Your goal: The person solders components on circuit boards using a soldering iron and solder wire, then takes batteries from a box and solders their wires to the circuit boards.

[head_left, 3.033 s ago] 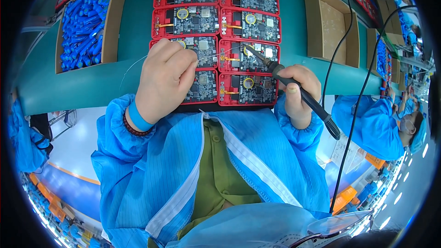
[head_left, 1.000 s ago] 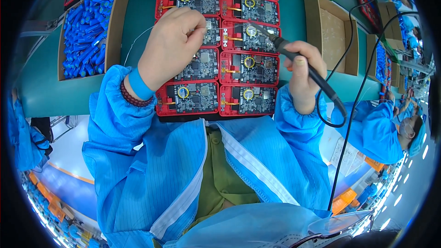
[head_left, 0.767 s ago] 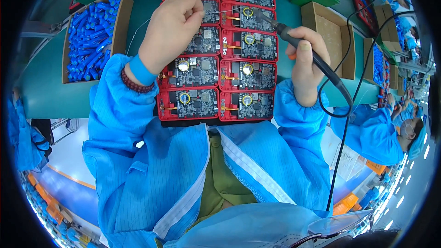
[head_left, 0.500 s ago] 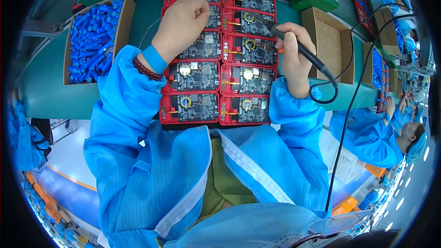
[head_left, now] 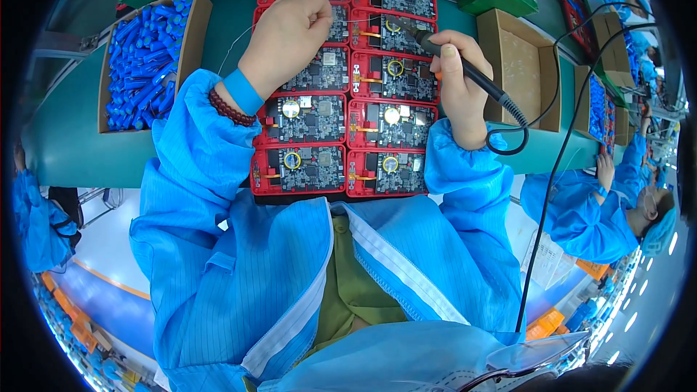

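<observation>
Soldering, apparently (left hand (head_left: 287,40) pinching wire (head_left: 359,22), right hand (head_left: 463,91) gripping an iron (head_left: 485,81) toward ten o'clock), next calls for steady aim at the board (head_left: 410,41).

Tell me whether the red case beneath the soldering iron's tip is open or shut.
Open: the red case shows its circuit board uncovered, components in plain view.

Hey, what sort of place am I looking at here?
Probably an electronics assembly workshop: rows of red cases with circuit boards, a soldering iron in the right hand, and a capped co-worker nearby.
</observation>
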{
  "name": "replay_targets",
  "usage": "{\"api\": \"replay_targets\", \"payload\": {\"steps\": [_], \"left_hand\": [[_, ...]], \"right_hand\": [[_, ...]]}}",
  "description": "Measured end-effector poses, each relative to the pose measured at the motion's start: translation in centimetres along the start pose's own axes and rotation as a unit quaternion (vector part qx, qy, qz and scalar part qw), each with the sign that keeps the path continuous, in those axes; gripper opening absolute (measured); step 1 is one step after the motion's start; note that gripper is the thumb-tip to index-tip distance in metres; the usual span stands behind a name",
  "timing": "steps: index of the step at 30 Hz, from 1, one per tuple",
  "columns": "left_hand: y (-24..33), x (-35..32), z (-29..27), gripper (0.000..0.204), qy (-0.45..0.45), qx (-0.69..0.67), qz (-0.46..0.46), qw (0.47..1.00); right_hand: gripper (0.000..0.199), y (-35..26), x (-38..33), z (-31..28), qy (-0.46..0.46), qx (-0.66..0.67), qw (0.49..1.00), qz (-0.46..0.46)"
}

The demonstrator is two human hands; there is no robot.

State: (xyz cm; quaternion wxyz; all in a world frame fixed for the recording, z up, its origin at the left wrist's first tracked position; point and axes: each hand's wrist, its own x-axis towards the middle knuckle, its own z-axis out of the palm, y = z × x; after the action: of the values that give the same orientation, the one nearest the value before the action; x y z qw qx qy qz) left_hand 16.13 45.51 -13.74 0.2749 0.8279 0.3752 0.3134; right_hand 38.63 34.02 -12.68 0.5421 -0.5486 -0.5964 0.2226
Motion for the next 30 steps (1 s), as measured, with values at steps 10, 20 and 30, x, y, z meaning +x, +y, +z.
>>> {"api": "replay_targets", "payload": {"steps": [10, 20, 30], "left_hand": [[0.1, 0.3, 0.3, 0.006, 0.001, 0.029, 0.023, 0.999], [0.1, 0.5, 0.7, 0.004, 0.019, 0.047, 0.061, 0.997], [0.0, 2.0, 0.2, 0.007, 0.039, 0.049, 0.062, 0.996]], "right_hand": [[0.014, -0.1, 0.0, 0.0, -0.008, -0.014, 1.0, -0.004], [0.013, 0.2, 0.0, -0.2, -0.023, -0.023, 0.999, -0.014], [0.019, -1.1, 2.0, -0.4, 0.053, 0.014, 0.998, -0.03]]}}
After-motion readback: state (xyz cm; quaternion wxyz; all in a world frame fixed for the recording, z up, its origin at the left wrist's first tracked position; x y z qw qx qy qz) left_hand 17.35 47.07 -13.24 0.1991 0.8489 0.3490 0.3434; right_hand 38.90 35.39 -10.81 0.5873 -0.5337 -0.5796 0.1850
